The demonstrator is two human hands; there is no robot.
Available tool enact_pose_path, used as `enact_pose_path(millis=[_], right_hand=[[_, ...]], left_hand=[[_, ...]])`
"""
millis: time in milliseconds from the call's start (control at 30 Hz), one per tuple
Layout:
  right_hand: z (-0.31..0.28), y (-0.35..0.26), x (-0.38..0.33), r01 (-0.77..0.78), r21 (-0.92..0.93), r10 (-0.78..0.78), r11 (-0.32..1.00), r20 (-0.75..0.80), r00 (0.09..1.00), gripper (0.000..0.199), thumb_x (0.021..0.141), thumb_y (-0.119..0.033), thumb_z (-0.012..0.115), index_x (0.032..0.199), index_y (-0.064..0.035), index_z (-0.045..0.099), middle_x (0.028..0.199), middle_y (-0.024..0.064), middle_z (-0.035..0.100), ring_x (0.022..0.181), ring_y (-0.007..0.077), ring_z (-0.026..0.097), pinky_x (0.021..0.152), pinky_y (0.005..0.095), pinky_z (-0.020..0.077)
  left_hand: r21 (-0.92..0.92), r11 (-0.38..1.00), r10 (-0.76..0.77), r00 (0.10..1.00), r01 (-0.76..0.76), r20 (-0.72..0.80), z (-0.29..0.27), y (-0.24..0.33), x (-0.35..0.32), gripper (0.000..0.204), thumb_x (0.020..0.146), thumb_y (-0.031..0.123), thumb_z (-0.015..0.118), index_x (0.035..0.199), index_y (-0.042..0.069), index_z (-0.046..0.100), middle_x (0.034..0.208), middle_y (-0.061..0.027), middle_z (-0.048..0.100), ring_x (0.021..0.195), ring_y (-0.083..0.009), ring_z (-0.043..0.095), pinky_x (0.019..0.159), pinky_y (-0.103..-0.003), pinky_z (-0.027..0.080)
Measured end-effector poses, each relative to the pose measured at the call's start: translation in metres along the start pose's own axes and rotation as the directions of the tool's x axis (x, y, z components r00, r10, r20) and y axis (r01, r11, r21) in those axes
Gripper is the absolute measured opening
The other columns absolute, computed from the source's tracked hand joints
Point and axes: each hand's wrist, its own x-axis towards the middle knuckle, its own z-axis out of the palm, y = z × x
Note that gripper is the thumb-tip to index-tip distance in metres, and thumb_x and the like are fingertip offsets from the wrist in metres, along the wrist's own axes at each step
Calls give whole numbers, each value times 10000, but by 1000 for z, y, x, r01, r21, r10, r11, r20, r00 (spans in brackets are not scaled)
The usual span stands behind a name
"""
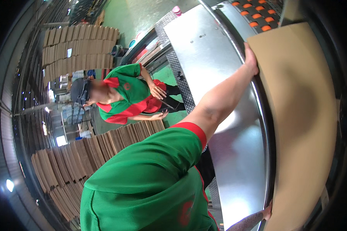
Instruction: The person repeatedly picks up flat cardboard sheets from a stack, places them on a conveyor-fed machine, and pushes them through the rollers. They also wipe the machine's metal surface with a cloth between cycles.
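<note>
A large flat brown cardboard sheet (300,107) fills the right of the view. At its upper left corner my left hand (251,59) grips the edge, the arm stretched out bare from a green sleeve with a red cuff. Low in the view, my right hand (267,212) holds the same long edge near the bottom, with only part of it and a dark-marked forearm showing. On both hands, some fingers are hidden at the cardboard. Between my body and the sheet lies a shiny metal table (235,154) with a rounded rail (263,115) along its side.
Orange rollers (260,14) sit on a dark conveyor at the top right. A co-worker (123,94) in green and red stands across the metal table, holding a thin dark object (167,104). Stacked cardboard (81,154) lies to the left. Patterned metal plate (181,82) borders the table.
</note>
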Motion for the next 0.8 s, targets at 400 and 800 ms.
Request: enact_pose_path(millis=[400, 800], right_hand=[[-34, 8, 30, -77, -52, 87, 996, 215, 973, 944, 952, -772, 532, 1666, -186, 337, 1698, 111, 365, 1523, 445, 339, 1185, 708, 311], [2, 41, 62, 54, 486, -31, 872, -54, 998, 721, 1065, -605, 269, 1504, -94, 526, 1506, 125, 579, 1353, 371, 575, 1100, 562, 503]], left_hand=[[396, 918, 15, 1000, -4, -25, -38, -1, -26, 1129, 832, 909, 598, 1625, 141, 365, 1579, -108, 484, 1446, -335, 461, 1186, -592, 407], [37, 968, -249, 968, 249, 0, -68, 38, 90, 690, 1089, 625, 366, 1490, 96, 557, 1468, -133, 615, 1367, -352, 557, 1144, -642, 435]])
